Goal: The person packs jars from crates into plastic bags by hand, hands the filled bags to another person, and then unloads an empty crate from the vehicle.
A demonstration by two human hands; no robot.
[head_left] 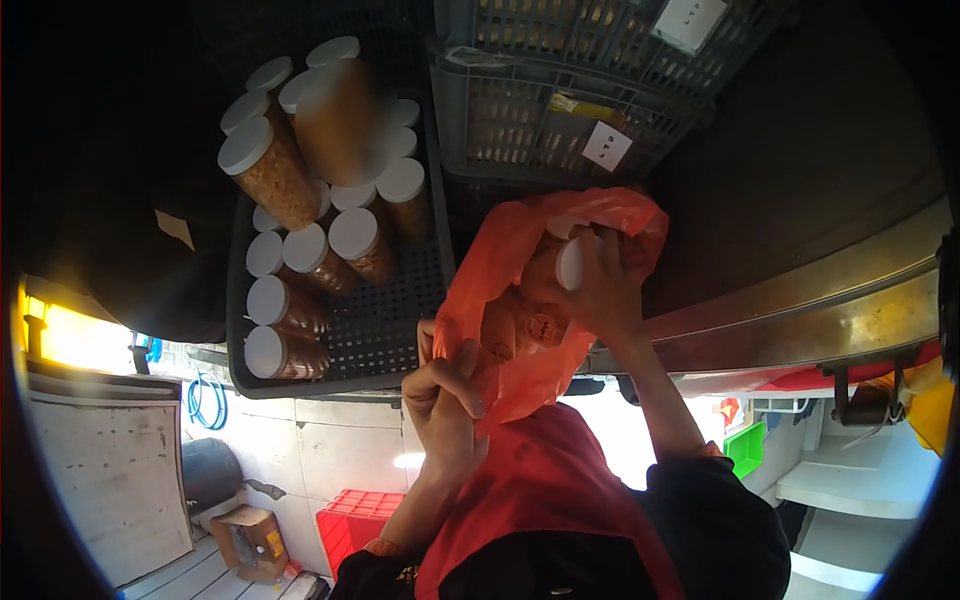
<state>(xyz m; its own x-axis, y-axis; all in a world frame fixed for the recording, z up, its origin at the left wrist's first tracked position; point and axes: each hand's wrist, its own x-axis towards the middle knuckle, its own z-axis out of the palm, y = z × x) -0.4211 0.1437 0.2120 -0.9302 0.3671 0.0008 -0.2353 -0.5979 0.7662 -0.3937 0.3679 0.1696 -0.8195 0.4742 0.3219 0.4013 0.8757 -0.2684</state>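
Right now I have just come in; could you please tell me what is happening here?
A person's left hand holds the edge of a red plastic bag. The right hand reaches inside, its fingers at a white-lidded jar; how firm that grip is, I cannot tell. To the left of the bag, more white-lidded jars are in a dark crate, some apparently stacked on others.
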